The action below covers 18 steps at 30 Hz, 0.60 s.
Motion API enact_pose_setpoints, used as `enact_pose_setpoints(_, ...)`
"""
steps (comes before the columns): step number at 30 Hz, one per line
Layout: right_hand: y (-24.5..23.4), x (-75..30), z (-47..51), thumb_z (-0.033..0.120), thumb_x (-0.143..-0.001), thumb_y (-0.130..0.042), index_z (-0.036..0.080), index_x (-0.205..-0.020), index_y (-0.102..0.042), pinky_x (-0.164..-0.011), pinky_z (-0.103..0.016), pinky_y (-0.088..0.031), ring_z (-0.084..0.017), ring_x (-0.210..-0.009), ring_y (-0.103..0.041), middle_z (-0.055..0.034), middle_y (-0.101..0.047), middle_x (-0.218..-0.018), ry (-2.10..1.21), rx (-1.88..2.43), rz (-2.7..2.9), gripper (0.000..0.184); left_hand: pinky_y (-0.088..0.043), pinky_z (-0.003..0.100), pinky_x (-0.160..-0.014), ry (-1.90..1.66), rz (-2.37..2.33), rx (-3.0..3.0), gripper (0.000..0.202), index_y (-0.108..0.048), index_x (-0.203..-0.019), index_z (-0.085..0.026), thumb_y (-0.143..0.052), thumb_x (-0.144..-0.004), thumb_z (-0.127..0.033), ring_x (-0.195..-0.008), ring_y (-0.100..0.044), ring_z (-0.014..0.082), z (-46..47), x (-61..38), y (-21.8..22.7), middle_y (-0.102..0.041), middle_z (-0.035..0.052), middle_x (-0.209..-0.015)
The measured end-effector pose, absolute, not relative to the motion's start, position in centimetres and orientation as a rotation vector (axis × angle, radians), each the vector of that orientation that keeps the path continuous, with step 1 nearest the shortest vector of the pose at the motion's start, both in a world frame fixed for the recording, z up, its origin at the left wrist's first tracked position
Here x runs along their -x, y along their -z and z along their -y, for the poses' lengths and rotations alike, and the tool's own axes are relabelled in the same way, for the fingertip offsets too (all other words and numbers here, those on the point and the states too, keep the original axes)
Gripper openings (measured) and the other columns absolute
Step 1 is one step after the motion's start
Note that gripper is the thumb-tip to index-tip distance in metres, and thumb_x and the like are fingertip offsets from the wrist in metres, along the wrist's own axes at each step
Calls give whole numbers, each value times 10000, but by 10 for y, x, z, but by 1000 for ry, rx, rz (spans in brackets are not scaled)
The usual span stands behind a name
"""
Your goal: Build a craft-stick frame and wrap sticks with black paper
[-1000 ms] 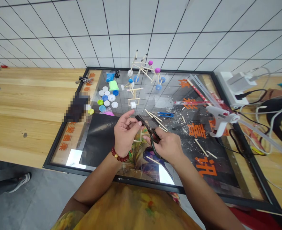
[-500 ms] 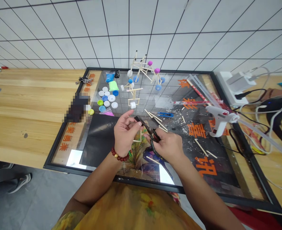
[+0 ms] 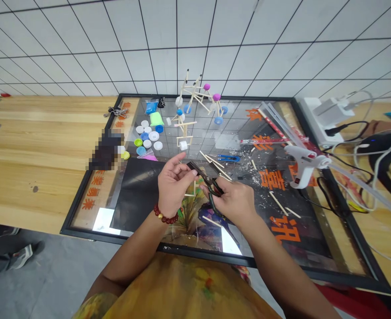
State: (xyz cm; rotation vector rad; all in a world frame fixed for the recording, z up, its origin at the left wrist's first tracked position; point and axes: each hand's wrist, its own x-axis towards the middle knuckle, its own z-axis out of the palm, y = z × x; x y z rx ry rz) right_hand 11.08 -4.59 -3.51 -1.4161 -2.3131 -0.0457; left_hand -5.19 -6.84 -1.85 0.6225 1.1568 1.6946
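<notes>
My right hand (image 3: 236, 201) is closed round the handles of black cutting pliers (image 3: 205, 180), whose jaws point up and left. My left hand (image 3: 173, 184), with a red bead bracelet at the wrist, pinches its fingertips right at the jaws; a thin wooden stick (image 3: 190, 195) shows just below them, but what the fingers hold is too small to name. Both hands hover above a black-framed glass panel (image 3: 82, 195) lying on the wooden table (image 3: 32, 146).
On the panel lie several loose wooden sticks (image 3: 215, 161), blue clippers (image 3: 229, 158), several bottle caps (image 3: 149, 137) and a stick-and-cap model (image 3: 198, 99). A white glue gun (image 3: 303, 164) stands at the right, beside cables and a power strip (image 3: 328, 115). Another person's shoe (image 3: 21, 256) is on the floor at left.
Both hands stay almost still at the pliers. The shoe on the floor at left has shifted a little left and down.
</notes>
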Motion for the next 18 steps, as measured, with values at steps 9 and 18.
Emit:
enact_pose_setpoints(9, 31, -111, 47, 633, -887, -480, 214, -607, -648, -515, -271, -175, -142, -432, -489, -28, -590, -453, -13, 1454, 2337, 531, -609, 252, -675, -1662, -1164, -624, 571, -635, -1151, -185, -860, -626, -217, -629, -638, 84, 70, 51, 18, -631, -74, -679)
enact_pose_setpoints(18, 31, -110, 47, 638, -901, -441, 217, -642, -665, -523, -279, -169, -151, -444, -491, -33, -592, -461, -16, 1432, 2345, 543, -611, 263, -682, -1645, -1159, -647, 582, -632, -1166, -197, -859, -631, -228, -627, -636, 87, 71, 52, 20, -626, -78, -671)
